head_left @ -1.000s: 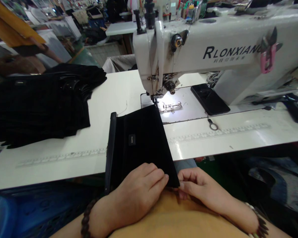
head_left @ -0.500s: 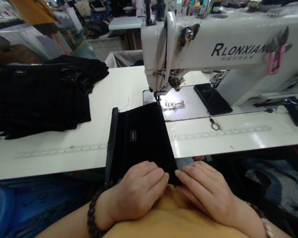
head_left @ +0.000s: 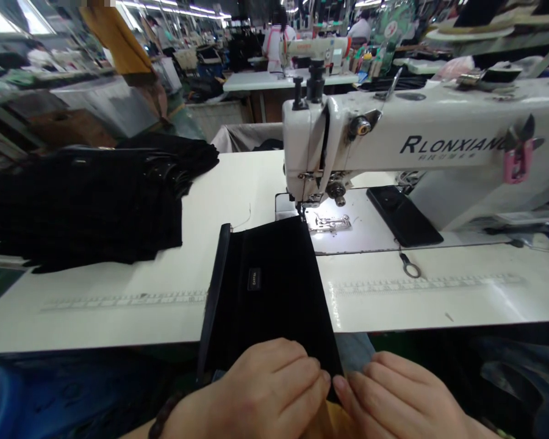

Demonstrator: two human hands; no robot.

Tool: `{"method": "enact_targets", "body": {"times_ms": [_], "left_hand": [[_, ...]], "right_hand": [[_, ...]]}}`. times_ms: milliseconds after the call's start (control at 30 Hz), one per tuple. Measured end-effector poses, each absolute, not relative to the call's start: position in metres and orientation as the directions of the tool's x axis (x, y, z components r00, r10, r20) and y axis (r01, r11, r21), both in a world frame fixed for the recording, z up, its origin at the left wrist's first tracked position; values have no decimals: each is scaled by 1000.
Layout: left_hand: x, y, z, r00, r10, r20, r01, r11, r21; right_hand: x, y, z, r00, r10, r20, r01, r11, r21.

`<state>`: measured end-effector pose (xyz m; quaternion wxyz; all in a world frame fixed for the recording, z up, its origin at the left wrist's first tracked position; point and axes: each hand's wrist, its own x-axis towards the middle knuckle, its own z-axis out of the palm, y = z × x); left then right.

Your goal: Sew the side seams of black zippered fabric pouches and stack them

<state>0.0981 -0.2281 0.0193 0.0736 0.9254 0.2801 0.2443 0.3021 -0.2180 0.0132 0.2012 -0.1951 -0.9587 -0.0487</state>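
A black fabric panel (head_left: 286,311) with a small rectangular label (head_left: 254,279) stretches from the sewing machine's needle area (head_left: 302,213) toward me. A smooth dark strip (head_left: 216,292) edges its left side. At the panel's near end, my left hand (head_left: 268,387) has its fingers curled over the cloth, closed on it. My right hand (head_left: 400,396) pinches the near right corner, its fingertips close to those of the left. The fingers cover the panel's lower edge. The far right corner lies under the presser foot, where the needle itself is hard to make out.
Black fabric pieces (head_left: 96,207) are piled on the table's left. Right of the needle lie a black phone (head_left: 402,213) and a metal ring tool (head_left: 410,266). Pink-handled snips (head_left: 518,158) hang on the machine (head_left: 448,122). A blue container (head_left: 9,396) stands below left.
The view has tilted upward, so table, machine and hands appear lower and more of the room shows. Both hands keep their hold on the panel, whose far corner stays at the presser foot.
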Motion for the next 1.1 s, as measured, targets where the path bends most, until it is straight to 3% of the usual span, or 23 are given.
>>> {"method": "enact_targets", "body": {"times_ms": [133,367,700,800,933,1100], "left_hand": [[97,-222,6,768,551,326,489,-834,258],[88,-197,-10,813,538,222,484,-837,257],[83,-152,-18,836,479,270,391,-863,320],[81,-139,-20,859,442,258,367,-883,291],[77,-124,-25,870,424,252,371,-899,232],[74,-105,-32,866,411,284,367,-909,197]], "right_hand": [[300,-213,5,-797,420,433,415,903,-113],[290,-190,-14,-799,458,390,408,889,-208],[279,-145,-24,-791,525,315,386,827,-409],[279,-133,-27,-821,507,264,392,835,-386],[278,-120,-27,-875,429,226,375,894,-244],[273,-103,-21,-924,374,77,360,921,-147]]}}
